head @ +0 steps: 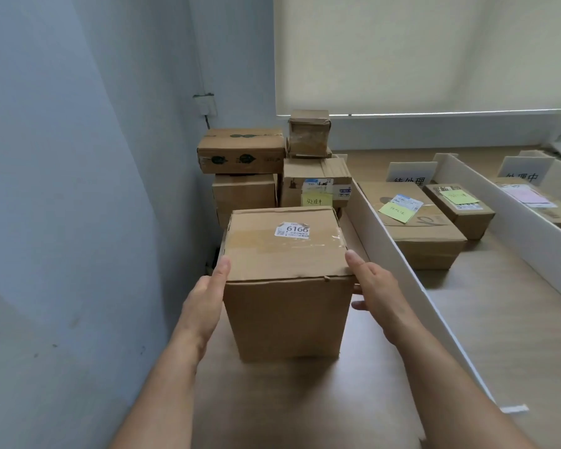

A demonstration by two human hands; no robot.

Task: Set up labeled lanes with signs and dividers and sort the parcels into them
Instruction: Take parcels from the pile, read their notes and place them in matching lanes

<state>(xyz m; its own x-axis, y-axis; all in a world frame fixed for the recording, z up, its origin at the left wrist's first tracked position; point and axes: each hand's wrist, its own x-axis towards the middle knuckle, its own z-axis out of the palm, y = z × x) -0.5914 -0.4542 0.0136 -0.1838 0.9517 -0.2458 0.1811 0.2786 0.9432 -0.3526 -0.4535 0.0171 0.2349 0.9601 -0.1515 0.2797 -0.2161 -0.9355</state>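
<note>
Parcels lay sorted on a wooden floor (pixel 486 335), seen from the head camera. One tall box (pixel 287 280), marked 6166 on a white label (pixel 292 229), stood upright near the left wall (pixel 62 189), in front of a stack in the corner. The left hand (pixel 204 299) pressed flat against its left side with straight fingers; the right hand (pixel 374 286) lay against its right side, fingers extended, thumb at the top edge. Neither hand curled around it.

The corner stack held five boxes: one with green prints (pixel 241 150) on top of a plain one (pixel 244 194), and a small taped box (pixel 309 132) above a flat one that sat on a box with a yellow note (pixel 316 199).

Two white dividers ran across the floor: the near one (pixel 399 264) just right of the tall box, the far one (pixel 499 202) further right. Between them lay two parcels, a wide box (pixel 415 228) with a yellow note and a smaller box (pixel 460 205) touching its right side. One sign (pixel 410 173) stood behind them. Beyond the far divider stood a second sign (pixel 525 168) and one parcel with a pink note (pixel 528 194).
</note>
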